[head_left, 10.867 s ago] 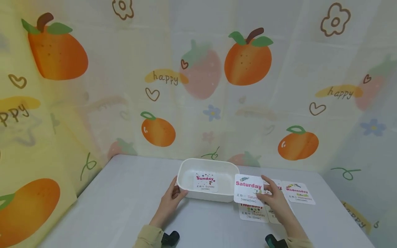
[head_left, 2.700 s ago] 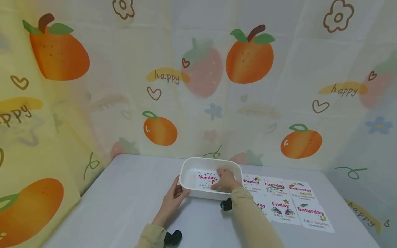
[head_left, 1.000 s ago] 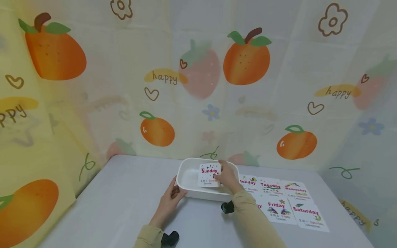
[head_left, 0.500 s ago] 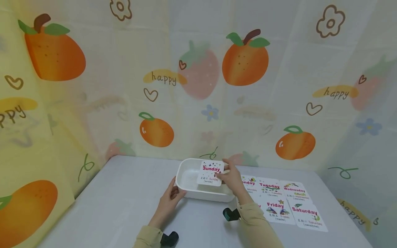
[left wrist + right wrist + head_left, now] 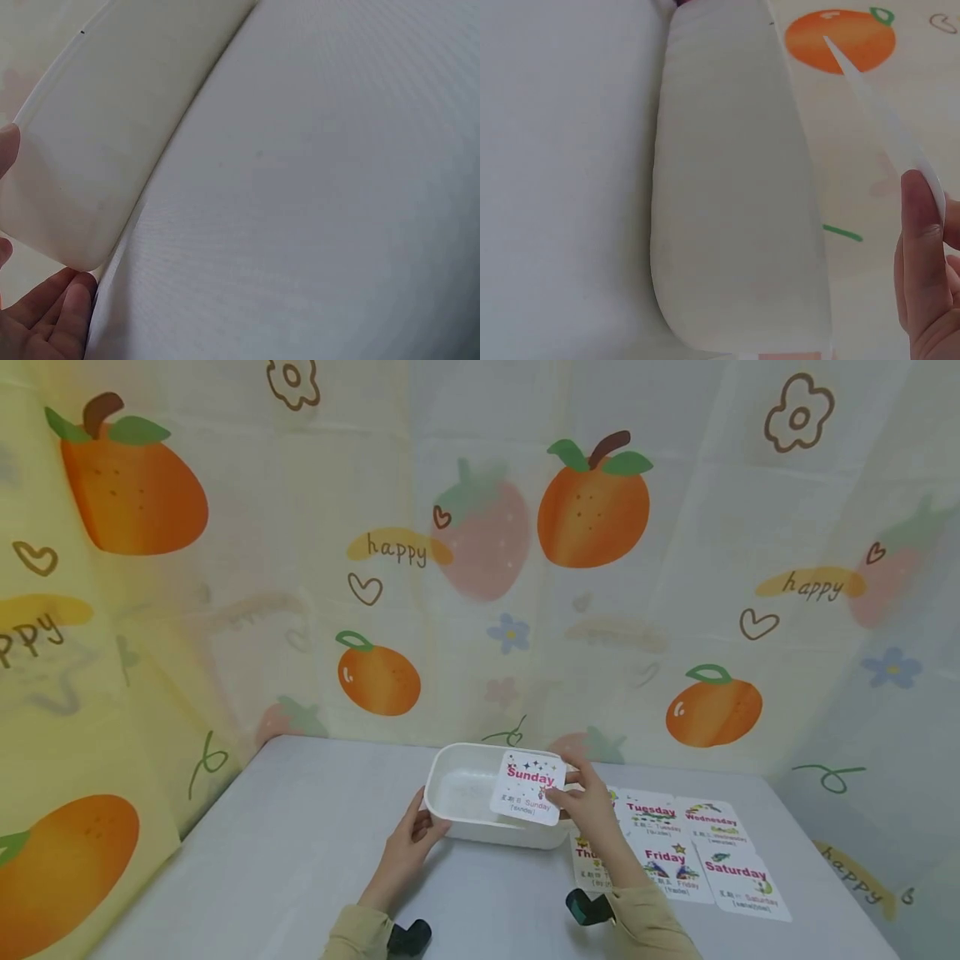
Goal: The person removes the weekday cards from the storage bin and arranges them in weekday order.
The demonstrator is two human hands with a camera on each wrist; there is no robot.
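A white plastic tub (image 5: 487, 833) stands on the table in the head view. My left hand (image 5: 405, 852) grips its left end, thumb at the rim; the left wrist view shows the thumb (image 5: 7, 148) on the tub wall and fingers by its bottom corner. Between thumb and fingers, my right hand (image 5: 591, 806) pinches a white Sunday card (image 5: 525, 787) by its right edge. That card is raised and tilted over the right part of the tub. Seen edge-on in the right wrist view, the card (image 5: 889, 124) is clear of the tub wall (image 5: 739, 180).
Right of the tub, several weekday cards lie in two rows: Tuesday (image 5: 651, 810), Wednesday (image 5: 711, 822), Thursday (image 5: 588, 867), Friday (image 5: 670, 868), Saturday (image 5: 742, 877). My right hand mostly covers another card. A fruit-print cloth (image 5: 480, 693) hangs behind the table.
Earlier the right hand held the Saturday card, which now lies at the lower right. Since then it has lifted the Sunday card from the tub and moved it rightward. The left hand stays put.
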